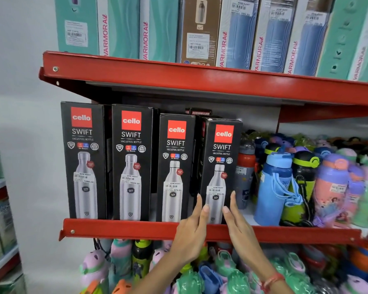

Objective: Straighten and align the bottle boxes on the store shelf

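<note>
Several black cello Swift bottle boxes stand upright on the red middle shelf [123, 228]. The two at the left [83, 160] [132, 164] are taller than the third [175, 168] and the rightmost box [220, 170]. The rightmost box is turned slightly, so its left side shows. My left hand [191, 228] lies flat against that box's lower left edge, thumb on its front. My right hand [235, 221] presses its lower right edge, fingers straight. Both hands flank the box near its base.
Coloured water bottles, among them a blue one [274, 187], crowd the shelf right of the boxes. Tall teal and blue boxes [157, 28] fill the upper shelf. More kids' bottles [221, 270] sit on the lower shelf. A white wall [19, 124] lies at the left.
</note>
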The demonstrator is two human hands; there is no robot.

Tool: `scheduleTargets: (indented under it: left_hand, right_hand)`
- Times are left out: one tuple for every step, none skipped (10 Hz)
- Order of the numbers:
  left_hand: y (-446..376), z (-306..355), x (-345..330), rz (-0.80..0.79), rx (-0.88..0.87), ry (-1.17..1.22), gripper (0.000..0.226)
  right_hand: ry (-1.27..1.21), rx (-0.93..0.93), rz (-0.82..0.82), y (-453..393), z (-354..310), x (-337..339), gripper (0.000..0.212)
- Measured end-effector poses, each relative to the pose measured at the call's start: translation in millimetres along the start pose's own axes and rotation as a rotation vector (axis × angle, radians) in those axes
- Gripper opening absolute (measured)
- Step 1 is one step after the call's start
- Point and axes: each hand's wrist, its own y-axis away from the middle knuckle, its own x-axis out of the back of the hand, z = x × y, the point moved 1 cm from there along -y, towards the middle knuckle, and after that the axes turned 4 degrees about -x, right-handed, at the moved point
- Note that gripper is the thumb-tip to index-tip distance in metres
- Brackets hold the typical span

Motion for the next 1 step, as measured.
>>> scheduleTargets:
  left_hand:
    - [1.6,10.2,10.8,0.025,-0.035,-0.003,0.07]
  right_hand:
    - [0.07,0.09,0.159,2.3,-15.8,-2.0,0.056]
